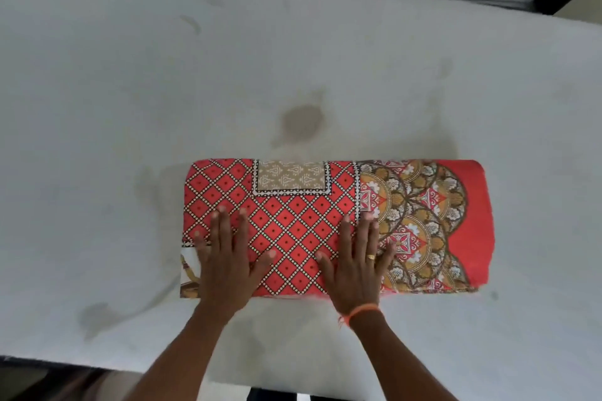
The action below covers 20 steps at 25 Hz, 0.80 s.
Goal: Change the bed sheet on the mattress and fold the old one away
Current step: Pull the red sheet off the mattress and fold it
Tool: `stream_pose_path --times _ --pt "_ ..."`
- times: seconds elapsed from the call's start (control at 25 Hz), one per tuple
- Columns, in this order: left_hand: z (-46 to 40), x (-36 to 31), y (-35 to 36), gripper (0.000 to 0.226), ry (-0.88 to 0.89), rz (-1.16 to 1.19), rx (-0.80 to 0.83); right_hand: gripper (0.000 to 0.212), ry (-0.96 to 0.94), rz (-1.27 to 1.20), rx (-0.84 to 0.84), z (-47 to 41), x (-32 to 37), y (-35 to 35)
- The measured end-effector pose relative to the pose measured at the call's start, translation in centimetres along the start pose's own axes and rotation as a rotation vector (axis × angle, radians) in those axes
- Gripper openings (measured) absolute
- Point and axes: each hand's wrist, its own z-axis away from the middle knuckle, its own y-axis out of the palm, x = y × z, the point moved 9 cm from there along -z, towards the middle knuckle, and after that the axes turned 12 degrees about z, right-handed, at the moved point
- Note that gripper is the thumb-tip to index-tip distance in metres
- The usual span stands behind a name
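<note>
One folded bed sheet (pixel 338 228), red with a diamond print, a beige patch and round floral motifs, lying flat as a long rectangle in the lower middle of the frame on the bare mattress (pixel 130 91). Left hand (pixel 228 257): fingers straight and spread, palm pressing its left part, gripping nothing. Right hand (pixel 356 262): likewise flat near the middle; ring (pixel 370 256) on one finger, orange thread (pixel 358 312) round the wrist. Mattress: white, stained in patches.

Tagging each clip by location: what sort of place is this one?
Probably a bedroom. Both hands, left hand and right hand, press flat on a folded red patterned sheet lying on a bare, stained white mattress.
</note>
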Motion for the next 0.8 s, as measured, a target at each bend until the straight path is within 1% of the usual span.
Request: stream_pose_path --times 0.04,0.08,0.16,0.2,0.28,0.32,0.36,0.4,0.52,0.68,0.8 --pt "0.1 1.7 -0.6 0.100 -0.097 0.040 -0.030 0.083 0.037 -0.009 -0.007 0.3 -0.5 0.1" --pt "-0.1 3.7 -1.0 0.104 -0.214 0.134 -0.068 0.083 0.050 -0.008 -0.022 0.1 -0.8 -0.2" --pt "-0.8 6.7 -1.9 0.109 -0.450 0.467 -0.128 0.086 0.003 -0.005 -0.079 -1.3 0.1 -1.8" --pt "-1.2 7.4 -2.6 0.104 -0.518 0.590 -0.181 0.086 -0.035 0.000 -0.115 -2.1 0.8 -2.7" --pt "-2.2 8.2 -4.3 0.081 -0.595 0.794 -0.278 0.087 -0.078 0.013 -0.153 -4.1 2.0 -3.6" --pt "-3.0 8.3 -4.4 0.075 -0.642 0.924 -0.262 0.088 -0.075 0.019 -0.149 -5.0 2.3 -3.6" --pt "-3.5 8.5 -4.2 0.076 -0.702 1.032 -0.221 0.088 -0.066 0.028 -0.141 -5.7 2.5 -3.3" --pt "-4.0 8.8 -3.7 0.075 -0.744 1.090 -0.166 0.089 -0.055 0.040 -0.125 -6.1 2.5 -2.9" --pt "-4.7 9.2 -3.5 0.057 -0.773 1.167 0.034 0.088 -0.042 0.052 -0.115 -6.3 2.6 -2.0" --pt "-5.1 7.7 -4.6 0.057 -0.626 1.113 0.230 0.088 -0.051 0.055 -0.120 -6.5 2.4 -2.1" --pt "-5.1 5.7 -6.0 0.064 -0.576 1.066 0.278 0.087 -0.056 0.063 -0.074 -6.7 2.5 -1.9"
